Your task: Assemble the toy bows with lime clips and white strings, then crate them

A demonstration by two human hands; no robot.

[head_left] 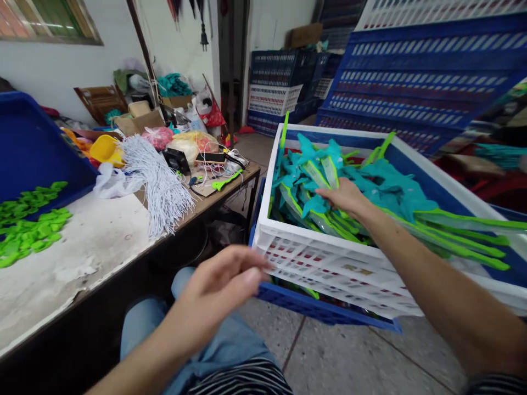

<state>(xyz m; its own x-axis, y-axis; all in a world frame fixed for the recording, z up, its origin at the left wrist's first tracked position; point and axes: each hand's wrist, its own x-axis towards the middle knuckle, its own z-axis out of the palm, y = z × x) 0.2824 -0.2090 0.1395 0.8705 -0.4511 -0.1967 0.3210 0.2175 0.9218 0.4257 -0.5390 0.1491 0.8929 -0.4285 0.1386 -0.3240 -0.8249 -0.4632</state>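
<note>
My right hand [346, 196] reaches into a white plastic crate [325, 241], fingers closed around the lower ends of light strips with bright green edges [329, 171]. Around it lie heaped teal star-shaped pieces [387, 184], with several long green-edged strips [461, 233] sticking out to the right. My left hand [224, 280], slightly blurred, hovers over my lap in front of the crate's near corner. Its fingers are stretched out with nothing in them. Whatever sits under my right palm is hidden.
At left a worktable [111, 241] bears a bundle of white strings [158, 186], small green pieces [37, 230] by a tipped blue bin [37, 142], a phone [211, 158] and cables. A blue crate [329, 315] sits beneath the white one. Stacked blue crates [415, 77] rise behind.
</note>
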